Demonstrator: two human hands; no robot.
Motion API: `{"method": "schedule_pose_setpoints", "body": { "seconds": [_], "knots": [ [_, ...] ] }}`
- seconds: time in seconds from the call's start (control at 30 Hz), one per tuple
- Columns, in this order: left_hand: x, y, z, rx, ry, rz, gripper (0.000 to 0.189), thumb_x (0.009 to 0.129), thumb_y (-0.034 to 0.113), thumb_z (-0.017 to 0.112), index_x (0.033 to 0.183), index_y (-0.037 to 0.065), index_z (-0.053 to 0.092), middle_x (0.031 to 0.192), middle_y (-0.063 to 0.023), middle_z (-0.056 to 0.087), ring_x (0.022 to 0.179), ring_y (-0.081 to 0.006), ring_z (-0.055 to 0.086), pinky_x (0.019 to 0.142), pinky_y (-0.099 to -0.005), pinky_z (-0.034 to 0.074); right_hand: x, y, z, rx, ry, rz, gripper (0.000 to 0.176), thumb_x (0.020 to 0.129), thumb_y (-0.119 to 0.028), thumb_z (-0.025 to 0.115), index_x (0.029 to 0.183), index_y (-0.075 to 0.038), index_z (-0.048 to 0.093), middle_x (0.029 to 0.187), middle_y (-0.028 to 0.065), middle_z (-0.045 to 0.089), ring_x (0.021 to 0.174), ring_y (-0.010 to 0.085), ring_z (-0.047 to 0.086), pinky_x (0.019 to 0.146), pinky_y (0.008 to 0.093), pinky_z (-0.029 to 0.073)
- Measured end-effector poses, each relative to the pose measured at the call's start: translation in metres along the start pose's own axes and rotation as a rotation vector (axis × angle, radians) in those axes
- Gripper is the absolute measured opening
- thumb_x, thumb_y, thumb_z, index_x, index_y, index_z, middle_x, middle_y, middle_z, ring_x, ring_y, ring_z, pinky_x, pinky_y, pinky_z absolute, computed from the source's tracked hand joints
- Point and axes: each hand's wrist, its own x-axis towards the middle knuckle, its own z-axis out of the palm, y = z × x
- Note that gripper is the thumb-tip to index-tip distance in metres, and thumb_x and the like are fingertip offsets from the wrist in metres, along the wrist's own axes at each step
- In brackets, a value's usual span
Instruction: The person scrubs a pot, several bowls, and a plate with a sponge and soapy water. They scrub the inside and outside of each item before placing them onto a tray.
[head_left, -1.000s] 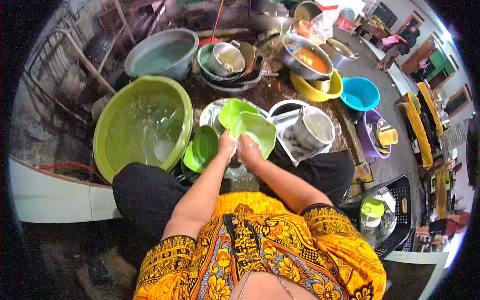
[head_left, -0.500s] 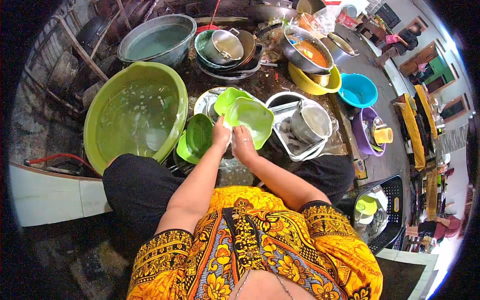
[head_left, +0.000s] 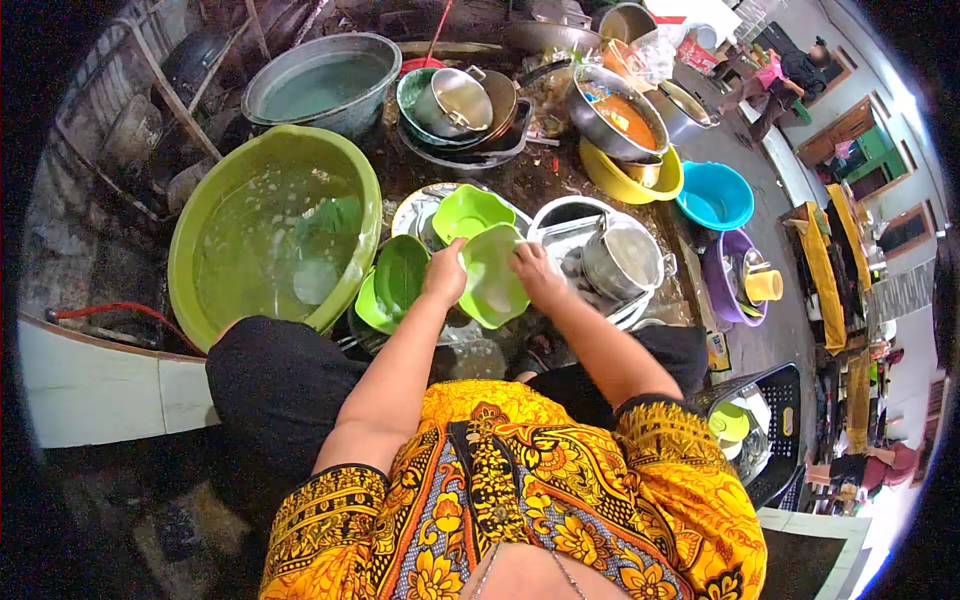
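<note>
A light green scalloped bowl [head_left: 492, 290] is tilted toward me between my hands, with whitish suds on its inside. My left hand [head_left: 446, 275] grips its left rim. On the opposite rim, my right hand [head_left: 540, 276] is closed with fingertips at the edge; a pale bit shows by them, and I cannot tell what it is. Just beyond sits another light green bowl [head_left: 472, 212] on a white plate [head_left: 415, 212]. To the left of my left hand are stacked green bowls [head_left: 400, 282]. At right, a metal pot [head_left: 622, 255] stands in a pale tray [head_left: 572, 222].
A large green tub [head_left: 270, 225] of sudsy water stands at left, with a grey tub [head_left: 320, 85] of water behind. Farther back are stacked pots [head_left: 455, 103] and a pan of orange liquid [head_left: 618, 112]. Blue [head_left: 715, 196] and purple basins [head_left: 733, 275] and a black crate [head_left: 775, 430] line the right.
My right hand has moved right, from beside my left hand to the bowl's opposite rim. The held bowl has come slightly nearer and left, showing more of the bowl behind it.
</note>
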Motion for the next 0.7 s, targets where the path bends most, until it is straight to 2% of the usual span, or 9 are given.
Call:
{"method": "schedule_pose_setpoints", "body": {
  "seconds": [0.1,0.23,0.3,0.37,0.43,0.5,0.53,0.63,0.7],
  "knots": [
    [0.005,-0.003,0.000,-0.017,0.105,-0.024,0.044,0.074,-0.002,0.042,0.115,0.010,0.056,0.094,-0.0247,0.060,0.089,-0.0385,0.059,0.077,-0.0430,0.046,-0.016,-0.038,0.010,0.181,-0.101,0.459,0.038,0.062,0.001,0.058,0.099,-0.005,0.049,0.101,0.0148,0.048,0.102,0.0324,0.045,0.089,0.0387,0.039],
    [0.003,-0.012,0.011,-0.050,0.139,-0.008,0.043,0.075,-0.001,0.043,0.115,0.010,0.055,0.093,-0.0242,0.061,0.088,-0.0388,0.059,0.077,-0.0434,0.046,-0.016,-0.052,0.009,0.308,-0.120,0.478,0.035,0.061,0.002,0.058,0.095,-0.004,0.050,0.101,0.0176,0.048,0.100,0.0352,0.044,0.082,0.0417,0.042],
    [0.001,-0.006,0.012,-0.094,0.141,0.005,0.041,0.077,0.001,0.043,0.115,0.010,0.055,0.093,-0.0246,0.060,0.089,-0.0394,0.058,0.078,-0.0445,0.045,-0.012,-0.034,0.011,0.192,0.070,0.445,0.031,0.065,0.002,0.055,0.094,-0.005,0.050,0.104,0.0163,0.046,0.103,0.0344,0.042,0.083,0.0410,0.042],
    [-0.004,0.006,0.013,-0.037,-0.063,-0.001,0.045,0.073,-0.003,0.044,0.116,0.007,0.055,0.099,-0.0253,0.059,0.096,-0.0373,0.057,0.083,-0.0398,0.045,0.005,-0.007,0.000,0.192,-0.039,0.379,0.034,0.066,-0.002,0.054,0.099,-0.004,0.050,0.106,0.0154,0.045,0.104,0.0333,0.041,0.090,0.0385,0.038],
    [-0.004,-0.001,0.027,0.002,-0.099,0.034,0.047,0.073,-0.004,0.044,0.117,0.006,0.054,0.104,-0.0248,0.059,0.100,-0.0355,0.056,0.086,-0.0376,0.043,0.022,-0.006,-0.003,0.247,0.081,0.202,0.035,0.067,-0.003,0.054,0.102,-0.004,0.051,0.107,0.0168,0.045,0.105,0.0343,0.040,0.093,0.0387,0.036],
    [-0.002,-0.012,0.040,-0.200,-0.114,-0.040,0.050,0.071,-0.006,0.045,0.119,0.005,0.052,0.107,-0.0236,0.058,0.102,-0.0330,0.056,0.087,-0.0355,0.043,0.036,-0.026,0.001,0.220,0.056,0.251,0.035,0.069,-0.003,0.053,0.104,-0.003,0.049,0.107,0.0197,0.044,0.104,0.0371,0.041,0.094,0.0421,0.034],
    [-0.001,-0.016,0.043,-0.182,-0.136,-0.039,0.051,0.073,-0.007,0.047,0.122,0.005,0.050,0.111,-0.0194,0.059,0.102,-0.0283,0.057,0.087,-0.0333,0.043,0.031,-0.044,0.016,0.349,0.297,0.363,0.036,0.070,-0.001,0.054,0.105,-0.002,0.046,0.104,0.0215,0.045,0.102,0.0397,0.043,0.092,0.0452,0.035],
    [0.017,-0.048,0.059,-0.423,-0.090,-0.032,0.042,0.077,0.001,0.046,0.118,0.002,0.050,0.108,-0.0237,0.058,0.101,-0.0317,0.057,0.086,-0.0364,0.043,0.012,-0.065,0.028,0.819,0.137,0.497,0.040,0.067,-0.001,0.061,0.105,-0.002,0.046,0.107,0.0214,0.045,0.103,0.0402,0.044,0.089,0.0468,0.037],
    [0.014,-0.044,0.046,-0.522,-0.124,-0.024,0.041,0.079,0.001,0.047,0.120,0.003,0.050,0.107,-0.0196,0.060,0.097,-0.0270,0.059,0.083,-0.0333,0.044,0.000,-0.056,0.019,0.782,0.024,0.400,0.039,0.068,-0.002,0.062,0.104,-0.003,0.047,0.108,0.0206,0.045,0.103,0.0399,0.044,0.088,0.0460,0.038]
  ]
}}
